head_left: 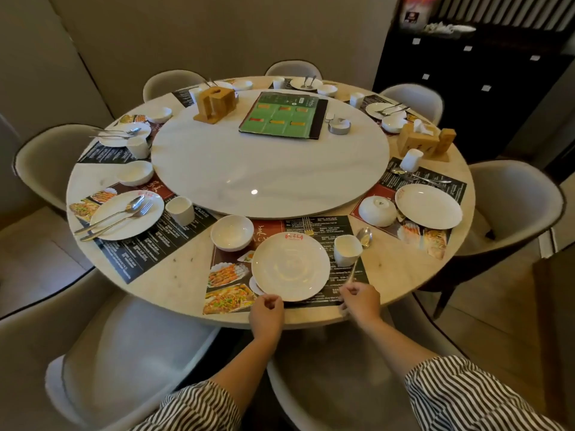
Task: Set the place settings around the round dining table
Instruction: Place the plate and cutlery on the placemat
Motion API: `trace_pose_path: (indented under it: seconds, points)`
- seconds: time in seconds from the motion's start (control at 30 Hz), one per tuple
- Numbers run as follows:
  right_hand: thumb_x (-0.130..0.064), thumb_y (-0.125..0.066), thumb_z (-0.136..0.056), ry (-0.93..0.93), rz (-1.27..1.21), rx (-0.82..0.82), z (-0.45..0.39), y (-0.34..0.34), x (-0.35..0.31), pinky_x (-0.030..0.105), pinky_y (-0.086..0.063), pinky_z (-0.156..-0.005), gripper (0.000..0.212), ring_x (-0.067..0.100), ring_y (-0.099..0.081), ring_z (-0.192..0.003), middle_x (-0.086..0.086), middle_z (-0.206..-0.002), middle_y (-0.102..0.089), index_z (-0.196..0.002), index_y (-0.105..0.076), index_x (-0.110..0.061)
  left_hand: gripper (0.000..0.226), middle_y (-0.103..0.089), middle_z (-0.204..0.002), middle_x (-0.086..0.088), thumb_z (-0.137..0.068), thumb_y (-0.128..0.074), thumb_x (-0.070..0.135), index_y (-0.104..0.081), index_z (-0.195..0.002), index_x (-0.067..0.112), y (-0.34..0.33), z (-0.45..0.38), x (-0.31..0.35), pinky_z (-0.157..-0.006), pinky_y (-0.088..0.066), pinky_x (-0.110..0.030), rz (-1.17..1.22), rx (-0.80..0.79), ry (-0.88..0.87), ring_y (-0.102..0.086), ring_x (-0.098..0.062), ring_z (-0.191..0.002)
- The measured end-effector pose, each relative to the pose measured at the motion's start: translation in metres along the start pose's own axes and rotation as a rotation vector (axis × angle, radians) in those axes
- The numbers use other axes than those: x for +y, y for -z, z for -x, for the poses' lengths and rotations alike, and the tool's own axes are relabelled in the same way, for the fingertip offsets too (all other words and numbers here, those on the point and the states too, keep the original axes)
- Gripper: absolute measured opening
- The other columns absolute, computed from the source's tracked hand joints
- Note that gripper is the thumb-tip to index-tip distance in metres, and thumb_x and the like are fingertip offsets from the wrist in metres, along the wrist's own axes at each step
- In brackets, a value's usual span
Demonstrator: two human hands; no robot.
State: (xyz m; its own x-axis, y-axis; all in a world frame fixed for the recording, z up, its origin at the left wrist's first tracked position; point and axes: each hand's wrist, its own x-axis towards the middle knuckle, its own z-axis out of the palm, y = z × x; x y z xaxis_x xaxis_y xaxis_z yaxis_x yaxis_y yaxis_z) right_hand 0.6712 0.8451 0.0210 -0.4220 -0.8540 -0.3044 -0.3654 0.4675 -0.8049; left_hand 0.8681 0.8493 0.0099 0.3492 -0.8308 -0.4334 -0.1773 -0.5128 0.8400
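Two hands work the nearest setting at a round, pale marble dining table (413,275), seen from the head camera. The left hand (266,312), fingers curled, pinches the near rim of a round white dinner plate (291,265) that lies on a dark printed paper placemat (323,227). The right hand (361,298) holds the handle end of a long silver spoon (364,237), whose bowl lies on the table just beside a small white cup (347,250). A silver fork (308,226) lies beyond the plate, and a white bowl (231,233) stands at the plate's far left.

Judging by the finished setting to the left, where spoon and fork lie together across the plate, the step is likely squaring this plate and bringing the cutlery onto it. Done well, that means steadying the plate while lifting the spoon clear of the cup, then fetching the fork.
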Motion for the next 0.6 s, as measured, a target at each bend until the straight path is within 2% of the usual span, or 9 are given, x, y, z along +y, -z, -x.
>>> trace_pose_path:
  seconds: [0.07, 0.17, 0.23, 0.33, 0.4, 0.47, 0.6]
  points:
    - [-0.017, -0.063, -0.092, -0.042, -0.018, 0.040, -0.006, 0.003, 0.006, 0.028, -0.057, -0.062, 0.011, 0.015, -0.066, -0.061, 0.001, -0.076, -0.068, -0.085, -0.070, -0.013, 0.011, -0.066, -0.096, 0.001, -0.090, -0.062, 0.020, -0.066, -0.099, 0.016, -0.011, 0.009, 0.000, -0.078, -0.048, -0.025, 0.000, -0.012, 0.008, -0.061, -0.013, -0.090]
    - [-0.018, -0.066, -0.089, -0.101, 0.010, 0.098, -0.017, 0.009, 0.011, 0.038, -0.059, -0.076, 0.010, 0.022, -0.069, -0.076, 0.005, -0.081, -0.071, -0.083, -0.073, -0.014, 0.009, -0.066, -0.095, 0.001, -0.090, -0.062, 0.019, -0.066, -0.098, 0.017, -0.028, 0.020, -0.001, -0.079, -0.051, -0.026, 0.004, -0.016, 0.018, -0.062, -0.013, -0.090]
    - [-0.020, -0.068, -0.087, -0.121, -0.016, 0.113, -0.024, 0.013, 0.008, 0.039, -0.060, -0.073, 0.010, 0.022, -0.069, -0.076, 0.004, -0.082, -0.071, -0.078, -0.070, -0.018, 0.008, -0.067, -0.094, 0.001, -0.090, -0.062, 0.019, -0.065, -0.096, 0.018, -0.037, 0.024, 0.002, -0.081, -0.053, -0.027, 0.003, -0.008, 0.000, -0.063, -0.013, -0.089]
    - [-0.020, -0.066, -0.089, -0.150, -0.036, 0.128, -0.038, 0.017, -0.002, 0.030, -0.057, -0.058, 0.010, 0.020, -0.068, -0.068, 0.005, -0.080, -0.070, -0.079, -0.068, -0.020, 0.005, -0.067, -0.091, 0.003, -0.089, -0.063, 0.021, -0.064, -0.093, 0.020, -0.049, 0.022, 0.011, -0.083, -0.057, -0.033, -0.004, -0.004, -0.072, -0.065, -0.014, -0.086]
    - [-0.019, -0.065, -0.089, -0.170, -0.040, 0.142, -0.049, 0.018, -0.007, 0.033, -0.059, -0.064, 0.009, 0.021, -0.069, -0.070, 0.004, -0.080, -0.070, -0.084, -0.071, -0.016, 0.004, -0.066, -0.091, 0.006, -0.089, -0.063, 0.023, -0.064, -0.093, 0.024, -0.056, 0.018, 0.021, -0.081, -0.058, -0.036, -0.002, 0.014, -0.116, -0.067, -0.015, -0.084]
    - [-0.020, -0.065, -0.089, -0.194, -0.050, 0.141, -0.059, 0.021, -0.011, 0.037, -0.061, -0.071, 0.009, 0.022, -0.069, -0.070, 0.004, -0.077, -0.070, -0.085, -0.072, -0.015, 0.006, -0.065, -0.091, 0.008, -0.089, -0.063, 0.023, -0.064, -0.095, 0.024, -0.061, 0.014, 0.032, -0.077, -0.059, -0.033, 0.006, 0.020, -0.150, -0.068, -0.014, -0.079]
    - [-0.025, -0.069, -0.085, -0.263, -0.040, 0.123, -0.079, 0.028, -0.015, 0.039, -0.060, -0.073, 0.013, 0.023, -0.070, -0.067, 0.005, -0.074, -0.071, -0.082, -0.073, -0.013, 0.007, -0.066, -0.096, 0.005, -0.090, -0.062, 0.022, -0.065, -0.097, 0.021, -0.067, 0.005, 0.043, -0.071, -0.059, -0.027, 0.034, 0.005, -0.169, -0.070, -0.015, -0.078]
